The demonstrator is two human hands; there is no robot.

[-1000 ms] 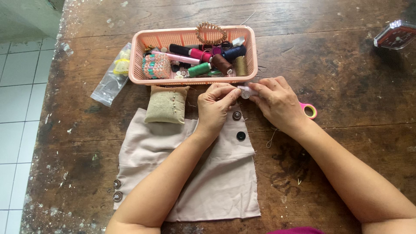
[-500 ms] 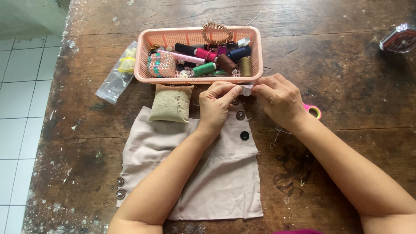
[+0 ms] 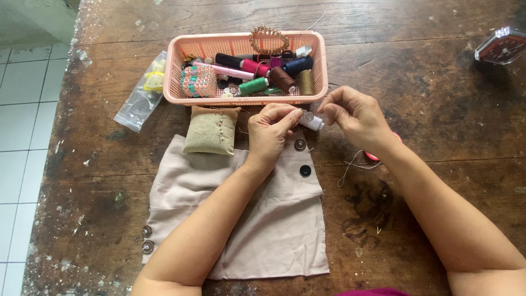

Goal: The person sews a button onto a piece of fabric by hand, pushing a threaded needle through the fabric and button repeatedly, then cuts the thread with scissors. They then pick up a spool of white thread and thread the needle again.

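A pink plastic basket [image 3: 318, 66] is standing at the far side of the wooden table [image 3: 427, 126], and it is holding thread spools in black, red, green, brown and dark blue, a pink pen, a beaded piece and a ring of brown beads leaning on its far rim. Just near of the basket, the left hand [image 3: 273, 134] is pinching a small white thread spool [image 3: 312, 121] between its fingertips, while the right hand [image 3: 356, 116] is closing its fingers narrowly beside the spool; a thin thread is too fine to make out there. A beige cloth [image 3: 285, 230] with dark buttons is lying under the left forearm. A green pincushion [image 3: 211, 130] is sitting on its far left corner. A clear plastic bag [image 3: 139, 93] is lying to the left. A pink object is mostly hidden behind the right wrist. A red-edged box [image 3: 501, 46] is cut off at far right.
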